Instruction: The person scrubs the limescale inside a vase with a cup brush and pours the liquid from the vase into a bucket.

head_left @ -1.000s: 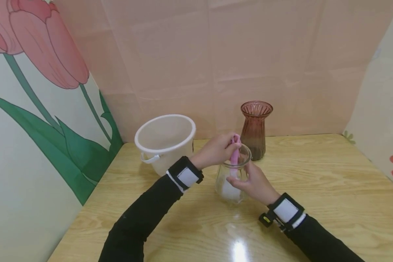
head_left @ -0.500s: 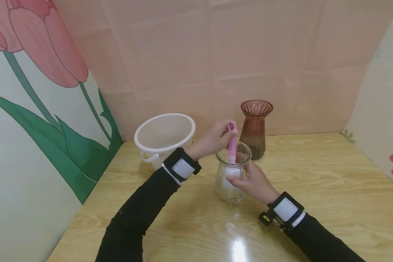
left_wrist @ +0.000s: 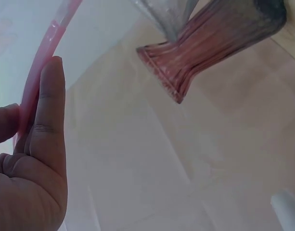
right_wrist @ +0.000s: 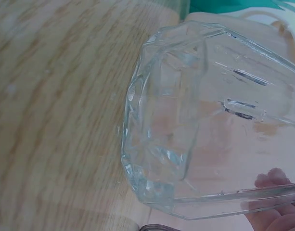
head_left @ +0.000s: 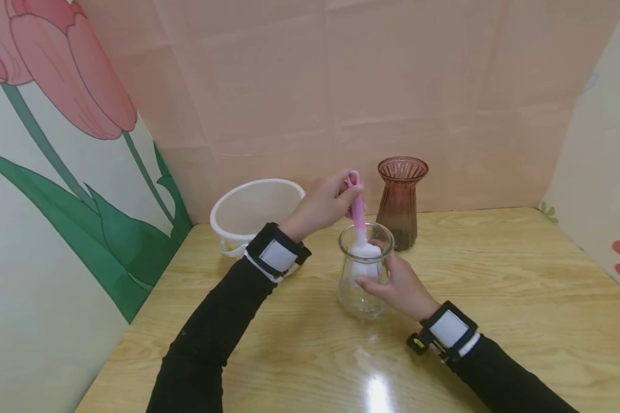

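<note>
Left hand pinches the pink brush handle between curled fingers, white sponge head sitting at the mouth of the clear jar, only partly inside. Right hand wraps the jar's side, fingers curled round the glass, steadying it upright on the desk. Scrubbing looks mid-way: the brush is high in the jar, the bottom untouched right now. White bucket and red vase stand behind, apart from both hands.
</note>
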Demonstrator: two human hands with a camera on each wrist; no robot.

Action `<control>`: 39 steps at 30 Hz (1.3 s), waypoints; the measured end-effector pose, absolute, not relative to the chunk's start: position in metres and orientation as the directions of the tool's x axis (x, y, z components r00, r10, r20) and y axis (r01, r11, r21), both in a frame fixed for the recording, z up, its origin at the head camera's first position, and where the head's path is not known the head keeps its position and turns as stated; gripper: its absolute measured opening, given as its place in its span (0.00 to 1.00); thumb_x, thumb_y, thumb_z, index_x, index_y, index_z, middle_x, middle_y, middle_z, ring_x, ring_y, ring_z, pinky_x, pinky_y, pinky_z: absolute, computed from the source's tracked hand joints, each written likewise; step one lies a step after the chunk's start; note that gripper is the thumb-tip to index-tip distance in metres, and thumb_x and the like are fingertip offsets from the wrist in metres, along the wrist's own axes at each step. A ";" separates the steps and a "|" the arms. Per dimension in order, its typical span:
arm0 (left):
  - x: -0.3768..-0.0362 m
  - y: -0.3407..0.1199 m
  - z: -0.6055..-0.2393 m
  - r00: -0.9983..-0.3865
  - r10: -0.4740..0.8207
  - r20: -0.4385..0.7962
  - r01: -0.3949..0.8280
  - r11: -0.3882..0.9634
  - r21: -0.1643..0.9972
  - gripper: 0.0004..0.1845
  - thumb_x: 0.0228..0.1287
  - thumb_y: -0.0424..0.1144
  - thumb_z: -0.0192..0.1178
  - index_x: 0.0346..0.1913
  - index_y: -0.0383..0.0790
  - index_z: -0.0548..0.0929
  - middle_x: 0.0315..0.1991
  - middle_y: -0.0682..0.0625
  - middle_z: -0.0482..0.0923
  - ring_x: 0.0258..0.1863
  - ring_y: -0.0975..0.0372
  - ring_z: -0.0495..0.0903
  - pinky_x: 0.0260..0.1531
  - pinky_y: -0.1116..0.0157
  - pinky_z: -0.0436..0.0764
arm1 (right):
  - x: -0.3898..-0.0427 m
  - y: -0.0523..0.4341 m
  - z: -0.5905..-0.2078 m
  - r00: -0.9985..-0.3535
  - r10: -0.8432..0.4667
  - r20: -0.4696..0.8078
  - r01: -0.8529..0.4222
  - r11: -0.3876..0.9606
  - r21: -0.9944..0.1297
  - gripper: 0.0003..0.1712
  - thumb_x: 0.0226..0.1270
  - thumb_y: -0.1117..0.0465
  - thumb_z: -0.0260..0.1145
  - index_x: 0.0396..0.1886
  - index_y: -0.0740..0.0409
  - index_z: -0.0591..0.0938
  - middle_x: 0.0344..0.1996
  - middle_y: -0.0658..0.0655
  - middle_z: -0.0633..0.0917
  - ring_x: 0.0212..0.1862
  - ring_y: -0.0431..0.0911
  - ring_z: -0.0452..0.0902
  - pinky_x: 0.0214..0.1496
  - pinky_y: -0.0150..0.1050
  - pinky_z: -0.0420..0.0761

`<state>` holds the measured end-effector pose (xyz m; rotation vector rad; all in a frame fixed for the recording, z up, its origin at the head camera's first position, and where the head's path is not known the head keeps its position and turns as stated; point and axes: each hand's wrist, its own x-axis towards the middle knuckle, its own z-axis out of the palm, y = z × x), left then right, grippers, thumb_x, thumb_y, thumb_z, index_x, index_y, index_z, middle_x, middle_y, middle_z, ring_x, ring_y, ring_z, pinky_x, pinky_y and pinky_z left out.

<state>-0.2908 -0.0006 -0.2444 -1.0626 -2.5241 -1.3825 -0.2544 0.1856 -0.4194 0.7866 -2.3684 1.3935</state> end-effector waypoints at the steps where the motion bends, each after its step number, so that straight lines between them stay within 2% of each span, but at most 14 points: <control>1: -0.291 -0.002 -0.243 -0.760 0.530 0.375 0.601 0.354 0.717 0.06 0.75 0.33 0.50 0.39 0.34 0.72 0.29 0.45 0.82 0.26 0.60 0.82 0.27 0.68 0.83 | -0.254 0.185 -0.419 -0.814 -0.312 0.490 -0.580 0.385 -0.718 0.43 0.56 0.60 0.76 0.67 0.59 0.64 0.52 0.60 0.80 0.55 0.55 0.75 0.55 0.55 0.75; 7: -0.289 -0.006 -0.235 -0.767 0.509 0.392 0.590 0.318 0.742 0.06 0.75 0.33 0.50 0.39 0.33 0.72 0.29 0.43 0.82 0.27 0.58 0.83 0.28 0.66 0.83 | -0.252 0.185 -0.419 -0.828 -0.323 0.458 -0.557 0.385 -0.736 0.44 0.57 0.55 0.75 0.69 0.55 0.62 0.56 0.59 0.78 0.56 0.54 0.74 0.56 0.55 0.74; 17: -0.291 -0.003 -0.237 -0.763 0.521 0.383 0.580 0.290 0.761 0.05 0.75 0.31 0.50 0.39 0.32 0.72 0.29 0.42 0.82 0.27 0.57 0.83 0.28 0.65 0.84 | -0.252 0.186 -0.420 -0.829 -0.314 0.462 -0.557 0.397 -0.729 0.43 0.56 0.57 0.76 0.68 0.56 0.63 0.54 0.60 0.78 0.55 0.54 0.75 0.55 0.55 0.75; 25: -0.292 0.001 -0.248 -0.761 0.548 0.349 0.579 0.329 0.746 0.06 0.75 0.31 0.50 0.40 0.31 0.73 0.29 0.42 0.82 0.24 0.58 0.81 0.26 0.66 0.83 | -0.255 0.186 -0.422 -0.805 -0.305 0.510 -0.594 0.399 -0.699 0.44 0.54 0.61 0.77 0.67 0.62 0.64 0.52 0.63 0.79 0.56 0.59 0.74 0.55 0.58 0.74; 35: -0.292 0.006 -0.266 -0.759 0.594 0.266 0.531 0.330 0.780 0.05 0.74 0.30 0.50 0.41 0.29 0.72 0.26 0.42 0.77 0.25 0.56 0.80 0.29 0.64 0.83 | -0.255 0.187 -0.422 -0.811 -0.310 0.496 -0.585 0.409 -0.700 0.41 0.56 0.57 0.76 0.66 0.58 0.66 0.58 0.61 0.77 0.55 0.54 0.74 0.55 0.55 0.75; 39: -0.291 0.009 -0.272 -0.757 0.616 0.219 0.512 0.350 0.784 0.05 0.74 0.31 0.50 0.40 0.30 0.72 0.24 0.43 0.75 0.24 0.56 0.80 0.28 0.63 0.83 | -0.255 0.188 -0.422 -0.808 -0.315 0.498 -0.589 0.406 -0.699 0.42 0.57 0.56 0.76 0.68 0.55 0.65 0.62 0.60 0.74 0.60 0.54 0.71 0.60 0.56 0.71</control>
